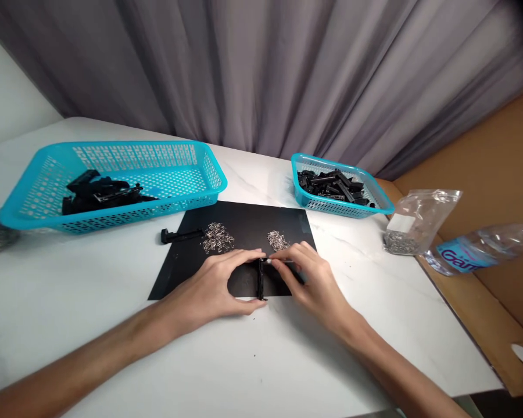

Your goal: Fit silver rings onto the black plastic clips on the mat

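Observation:
My left hand grips a narrow black plastic part by its two ends, thumb at the near end and fingers at the far end. My right hand is closed in a pinch on a thin, light-coloured stick-like tool, its tip touching the part's far end. What the tool is exactly I cannot make out. Both hands are over a black mat. On it, beyond my hands, lie a larger pile of small metal pieces and a smaller metal pile. Another long black part rests across the mat's left edge.
A large blue basket with black parts stands at the back left. The smaller blue basket at the back right holds many more. Farther right are a clear bag of metal pieces and a plastic bottle. Grey curtains hang behind the table.

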### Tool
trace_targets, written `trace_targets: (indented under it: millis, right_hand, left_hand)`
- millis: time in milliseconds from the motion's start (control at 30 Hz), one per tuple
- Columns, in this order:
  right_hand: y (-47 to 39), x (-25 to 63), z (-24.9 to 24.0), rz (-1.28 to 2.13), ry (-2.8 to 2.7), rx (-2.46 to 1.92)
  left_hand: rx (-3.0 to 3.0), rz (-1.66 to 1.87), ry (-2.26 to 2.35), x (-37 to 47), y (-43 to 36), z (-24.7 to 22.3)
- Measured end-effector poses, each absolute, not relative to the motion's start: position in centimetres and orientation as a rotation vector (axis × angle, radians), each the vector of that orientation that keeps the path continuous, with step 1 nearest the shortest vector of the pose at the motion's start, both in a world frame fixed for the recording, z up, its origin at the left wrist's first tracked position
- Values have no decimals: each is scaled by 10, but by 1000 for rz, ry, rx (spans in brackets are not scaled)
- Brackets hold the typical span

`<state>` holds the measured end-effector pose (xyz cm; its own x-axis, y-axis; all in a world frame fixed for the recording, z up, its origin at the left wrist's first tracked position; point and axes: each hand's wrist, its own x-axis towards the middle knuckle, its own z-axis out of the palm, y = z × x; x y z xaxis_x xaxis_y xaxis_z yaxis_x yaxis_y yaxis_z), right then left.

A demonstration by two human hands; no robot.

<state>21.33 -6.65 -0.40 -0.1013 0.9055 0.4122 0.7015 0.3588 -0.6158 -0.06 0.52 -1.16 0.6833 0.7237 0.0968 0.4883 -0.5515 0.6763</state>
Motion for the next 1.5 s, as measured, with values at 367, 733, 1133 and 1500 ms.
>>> trace_targets:
  millis: [367, 733, 1133, 1500]
  right_hand:
    - [-65, 179, -9, 352, -1594, -1413]
    - [45, 310, 31, -472, -1566, -1688]
    - [5, 221, 7, -379, -2064, -1515]
    - [-44, 165, -20, 134, -2414, -1267]
  left_hand:
    - [2320, 709, 960, 0, 4, 0]
    - [2781, 577, 1232, -95, 74, 16]
    - [2736, 533, 1251, -105, 71, 4]
    - [2299, 535, 1297, -81, 58, 47]
